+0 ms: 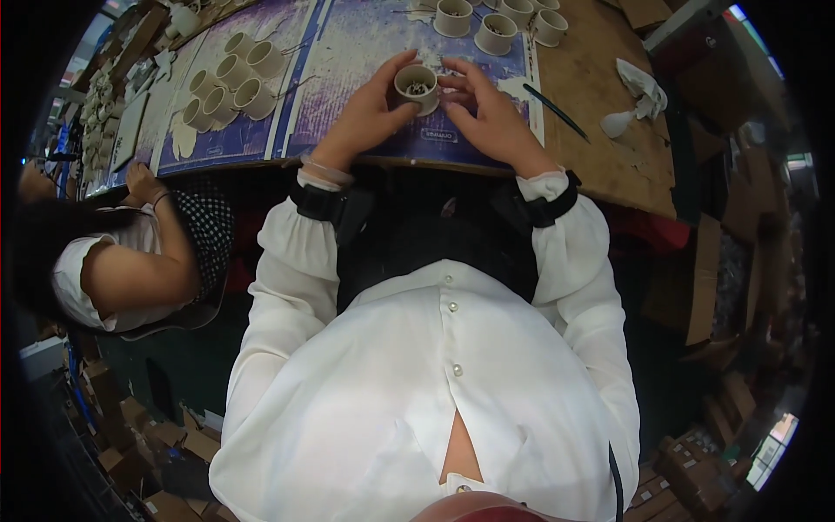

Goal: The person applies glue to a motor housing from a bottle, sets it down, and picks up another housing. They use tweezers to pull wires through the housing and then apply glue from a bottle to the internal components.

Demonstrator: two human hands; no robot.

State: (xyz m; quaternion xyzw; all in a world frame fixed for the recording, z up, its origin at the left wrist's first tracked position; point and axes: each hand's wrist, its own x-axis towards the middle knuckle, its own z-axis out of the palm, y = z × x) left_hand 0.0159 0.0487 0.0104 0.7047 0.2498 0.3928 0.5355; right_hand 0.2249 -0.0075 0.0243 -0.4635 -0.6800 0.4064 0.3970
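A small off-white cup (427,105) stands on the purple-and-white stained mat (348,52), with dark bits inside it. My left hand (372,111) curls round its left side, thumb at the front and fingers behind. On the other side my right hand (492,117) has its fingers apart and bent toward the cup. Its fingertips are close to the rim; whether they touch it I cannot tell. A dark green pen (557,113) lies to the right of my right hand.
Several similar cups (232,70) stand at the left, with more cups (495,35) at the far right. A small white squeeze bottle (617,123) and crumpled white tissue (642,87) lie on brown board (596,165). Another person (139,261) sits at my left.
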